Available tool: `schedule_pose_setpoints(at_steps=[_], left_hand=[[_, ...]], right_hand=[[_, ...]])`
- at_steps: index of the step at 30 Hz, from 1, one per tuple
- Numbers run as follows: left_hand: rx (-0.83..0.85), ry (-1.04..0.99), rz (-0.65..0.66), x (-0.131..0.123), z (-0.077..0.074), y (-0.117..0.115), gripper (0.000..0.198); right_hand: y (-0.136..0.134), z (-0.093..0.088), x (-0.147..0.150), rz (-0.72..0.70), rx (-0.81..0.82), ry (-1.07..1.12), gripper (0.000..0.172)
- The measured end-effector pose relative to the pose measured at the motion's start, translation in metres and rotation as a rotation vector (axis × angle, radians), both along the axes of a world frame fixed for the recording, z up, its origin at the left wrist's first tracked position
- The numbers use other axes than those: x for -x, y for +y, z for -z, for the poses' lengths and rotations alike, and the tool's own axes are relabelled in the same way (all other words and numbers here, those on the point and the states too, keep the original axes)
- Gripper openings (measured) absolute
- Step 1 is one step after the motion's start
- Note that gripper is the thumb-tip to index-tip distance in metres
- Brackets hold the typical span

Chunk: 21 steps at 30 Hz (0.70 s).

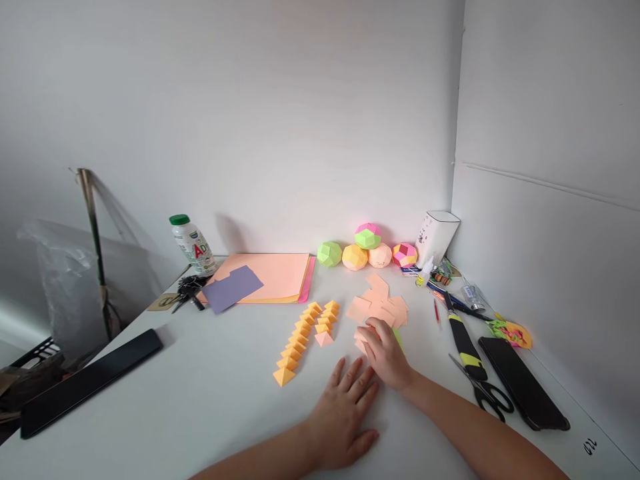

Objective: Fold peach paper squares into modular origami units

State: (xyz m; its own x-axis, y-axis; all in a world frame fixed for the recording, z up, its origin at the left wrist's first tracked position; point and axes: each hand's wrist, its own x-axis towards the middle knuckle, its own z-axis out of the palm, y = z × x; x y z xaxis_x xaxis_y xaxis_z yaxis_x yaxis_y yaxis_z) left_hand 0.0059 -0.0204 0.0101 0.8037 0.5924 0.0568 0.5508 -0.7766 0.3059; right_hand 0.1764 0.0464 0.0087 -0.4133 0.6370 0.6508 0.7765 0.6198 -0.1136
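**Folded Paper Piece: Handling and Markings**

On the desk [200,413], the left hand [345,413] lies flat, fingers spread, holding nothing. The right hand [385,353] curls over a pink paper piece [360,341], between the desk's left and right edges, nearer the right; its grip cannot be told. The piece should be light and easily creased: pinch along folds. Readable lettering: "AD" on the bottle [193,250] by the left edge.

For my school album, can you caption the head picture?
Left hand flat on the table, right hand at peach paper pieces.
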Motion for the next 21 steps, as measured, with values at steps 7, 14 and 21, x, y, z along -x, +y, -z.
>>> schedule_pose_setpoints(at_steps=[7, 14, 21], left_hand=[[-0.012, -0.069, -0.036, -0.006, -0.007, -0.002, 0.073], [0.007, -0.068, -0.005, 0.0, -0.01, 0.001, 0.072], [0.013, -0.087, -0.059, -0.004, -0.004, -0.001, 0.067]], right_hand=[[-0.009, -0.01, 0.005, -0.338, -0.254, 0.038, 0.027], [-0.009, -0.015, 0.002, -0.291, -0.39, -0.008, 0.027], [-0.017, -0.017, 0.001, -0.359, -0.474, -0.04, 0.028]])
